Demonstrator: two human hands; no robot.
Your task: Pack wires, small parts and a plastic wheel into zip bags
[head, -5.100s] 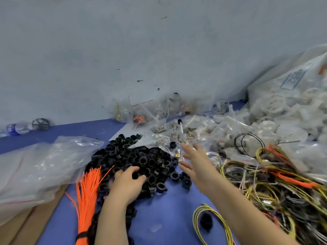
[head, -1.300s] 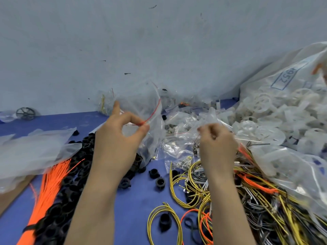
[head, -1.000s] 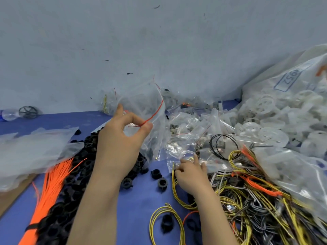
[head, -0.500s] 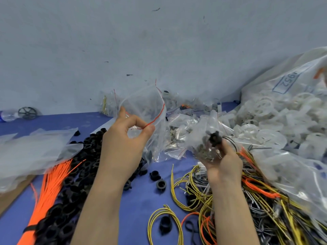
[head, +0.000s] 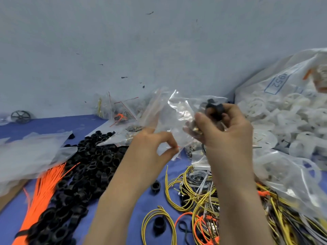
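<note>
Our left hand [head: 155, 147] pinches the zip bag [head: 169, 121] at its red-striped mouth, held above the table [head: 123, 206]; right hand [head: 224, 131] grips a black part [head: 213, 107] beside it; bag looks limp, slippery; hold the rim.

Since half a second ago the right hand [head: 228, 131] has lifted its small black plastic part [head: 214, 110] higher, against the clear red-striped zip bag [head: 173, 119], whose edge the left hand [head: 152, 151] now pinches lower and further right.
</note>
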